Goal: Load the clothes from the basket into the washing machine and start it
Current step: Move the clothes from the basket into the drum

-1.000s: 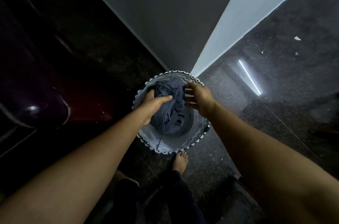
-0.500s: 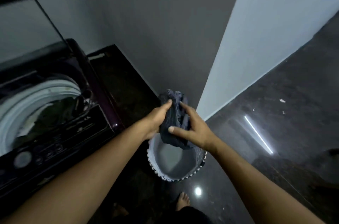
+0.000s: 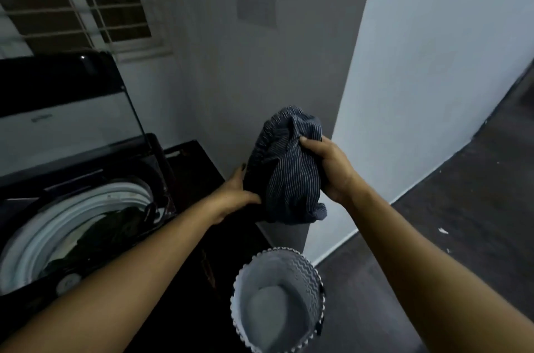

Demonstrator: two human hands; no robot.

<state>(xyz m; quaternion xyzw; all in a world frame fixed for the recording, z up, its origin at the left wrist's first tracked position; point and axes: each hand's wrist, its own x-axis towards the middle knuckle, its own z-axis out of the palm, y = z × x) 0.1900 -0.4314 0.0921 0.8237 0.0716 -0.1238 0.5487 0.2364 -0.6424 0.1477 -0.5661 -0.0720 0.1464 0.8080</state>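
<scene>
Basket [image 3: 300, 274]: stood on the floor nearest the viewer, below the hands. Only its bare bottom is seen, so it is judged emptied.
Striped garment [image 3: 286, 167]: held bunched in the air above the basket, to the right of the washing machine [image 3: 161, 179], not yet over the drum.
Left hand [image 3: 237, 196]: the bundle's lower left side is clasped, with the thumb laid on the cloth. The other fingers are partly hidden by fabric.
Right hand [image 3: 329, 170]: fingers are curled into the upper folds and the cloth is gripped.
Drum ring [image 3: 95, 202]: open to the left, with dark clothes [image 3: 115, 225] seen inside.
Risk, snag: the loose tail hanging at the bundle's lower right could be caught on the machine's near right corner if the bundle is carried across low.
Risk, drape: a fold could be left over the drum ring and trapped when the lid is shut.
Edges: the raised lid [image 3: 66, 110] stands behind the drum, and the wall corner [image 3: 346, 127] is just behind the garment.
Open room: nothing is seen between the bundle and the drum, and bare floor [image 3: 462, 208] is seen to the right.
</scene>
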